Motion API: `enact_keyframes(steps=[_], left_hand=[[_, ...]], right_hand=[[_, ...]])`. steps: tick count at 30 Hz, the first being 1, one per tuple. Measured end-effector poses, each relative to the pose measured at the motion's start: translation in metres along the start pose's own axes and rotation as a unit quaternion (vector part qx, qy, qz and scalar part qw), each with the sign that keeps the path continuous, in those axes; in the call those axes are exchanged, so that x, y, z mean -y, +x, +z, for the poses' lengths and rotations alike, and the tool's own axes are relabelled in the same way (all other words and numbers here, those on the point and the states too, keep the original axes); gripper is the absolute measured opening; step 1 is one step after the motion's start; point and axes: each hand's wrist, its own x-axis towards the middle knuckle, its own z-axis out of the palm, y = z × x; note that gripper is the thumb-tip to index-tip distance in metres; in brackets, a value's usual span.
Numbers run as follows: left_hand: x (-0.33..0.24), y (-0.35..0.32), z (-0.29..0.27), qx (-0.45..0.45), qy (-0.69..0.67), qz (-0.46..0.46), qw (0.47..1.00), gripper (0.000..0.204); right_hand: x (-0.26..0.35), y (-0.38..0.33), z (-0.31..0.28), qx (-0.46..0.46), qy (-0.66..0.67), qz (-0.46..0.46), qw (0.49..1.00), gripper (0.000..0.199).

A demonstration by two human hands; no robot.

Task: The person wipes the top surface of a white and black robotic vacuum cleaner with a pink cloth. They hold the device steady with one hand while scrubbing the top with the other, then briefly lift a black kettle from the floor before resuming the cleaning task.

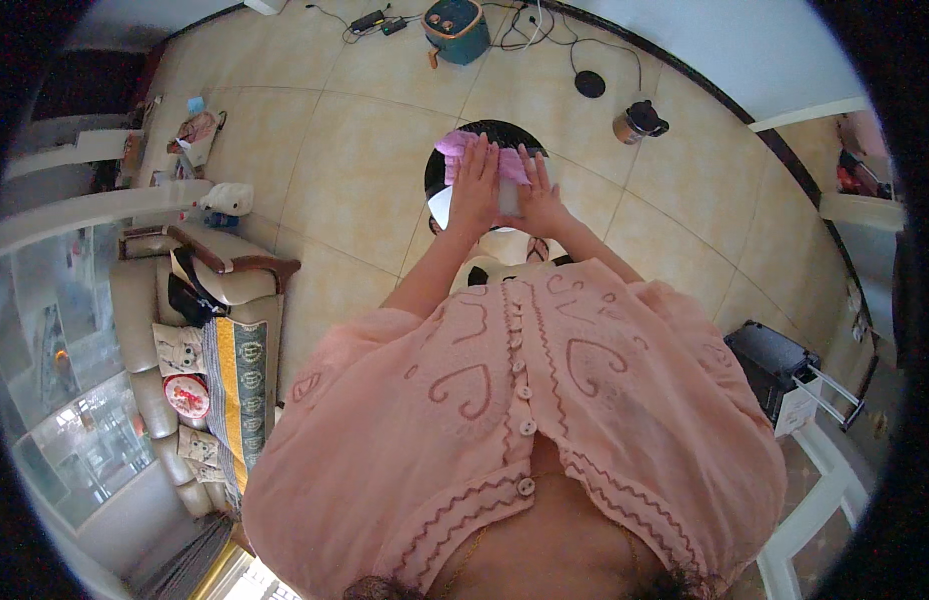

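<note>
A pink-purple cloth [452,146] lies bunched on a round, glossy black top [500,128], which could be a small table or a stool. My left hand [475,185] rests flat on the cloth, its fingers stretched forward and close together. Beside it, my right hand [541,198] lies with fingers spread, the fingertips at the cloth's right edge. Pale, bright patches show on the round top near my wrists. Whether they are reflections or something else, I cannot tell. My forearms hide part of the top's near edge.
On the tiled floor stand a dark green appliance [457,32], loose cables [515,40], a round black base [589,84] and a jug [640,122]. A sofa [140,310] is at left, a black wheeled case [773,362] at right. My sandalled foot [538,250] is below.
</note>
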Motion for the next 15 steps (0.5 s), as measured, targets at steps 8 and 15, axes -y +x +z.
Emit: enact_keyframes(steps=[8,15], left_hand=[[-0.008,-0.053,0.008,-0.050,-0.047,-0.037,0.997,0.054],[0.015,-0.079,0.027,-0.119,-0.135,-0.143,0.973,0.056]], right_hand=[[-0.003,0.003,-0.001,-0.034,0.027,-0.017,0.999,0.122],[0.002,0.009,-0.004,-0.033,0.014,-0.010,0.999,0.115]])
